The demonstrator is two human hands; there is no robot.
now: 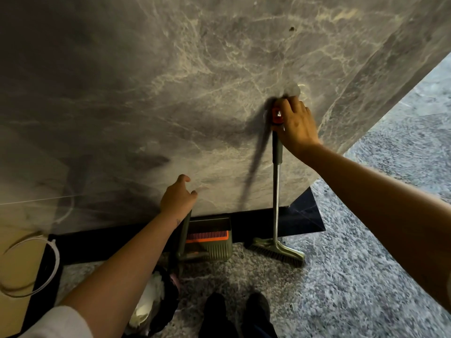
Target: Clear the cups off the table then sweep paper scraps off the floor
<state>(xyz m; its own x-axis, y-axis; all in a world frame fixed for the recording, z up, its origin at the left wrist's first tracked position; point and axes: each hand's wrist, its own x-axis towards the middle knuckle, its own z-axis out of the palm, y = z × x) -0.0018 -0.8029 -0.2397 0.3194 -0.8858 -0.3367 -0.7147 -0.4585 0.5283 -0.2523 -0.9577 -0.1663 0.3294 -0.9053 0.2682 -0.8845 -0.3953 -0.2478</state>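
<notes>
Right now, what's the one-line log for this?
right hand: grips broom top | left hand: open, above dustpan | both tools: upright by wall

Both arms stretched forward, forearms bare. Right hand [296,125] raised higher, fingers curled over top of broom handle [277,152], gripping it. Left hand [177,195] lower, fingers loosely curled, gripping nothing. Pale sleeve [61,320] at left elbow.
</notes>
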